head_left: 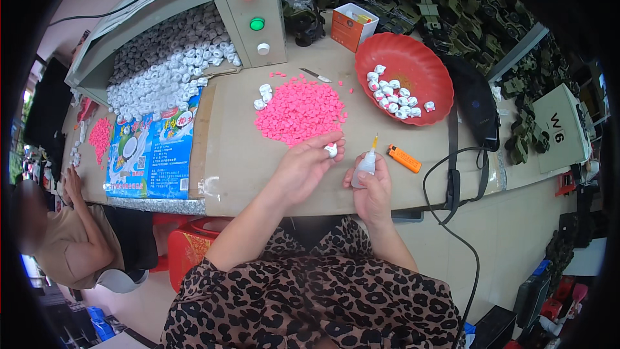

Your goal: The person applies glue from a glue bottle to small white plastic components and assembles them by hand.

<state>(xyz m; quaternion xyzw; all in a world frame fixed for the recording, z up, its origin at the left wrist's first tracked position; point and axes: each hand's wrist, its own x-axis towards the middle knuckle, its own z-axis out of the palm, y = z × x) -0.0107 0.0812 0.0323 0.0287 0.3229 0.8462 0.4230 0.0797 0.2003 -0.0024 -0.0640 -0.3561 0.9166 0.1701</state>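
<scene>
Left hand (303, 167) pinches a small white piece (331, 150); right hand (372, 190) grips a glue bottle (366, 165). Few finished pieces fill the red bowl (420, 58); a big pink pile (299, 111) remains mid-worktop.

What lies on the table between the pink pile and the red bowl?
In the head view, only a few stray pink pieces lie on the bare tabletop between the pink pile and the red bowl. A small knife sits just above that gap.

A bowl (413, 64) stood right of the heap of small pieces (298, 111) (both behind the hands), a lighter (404, 158) before the bowl.
</scene>
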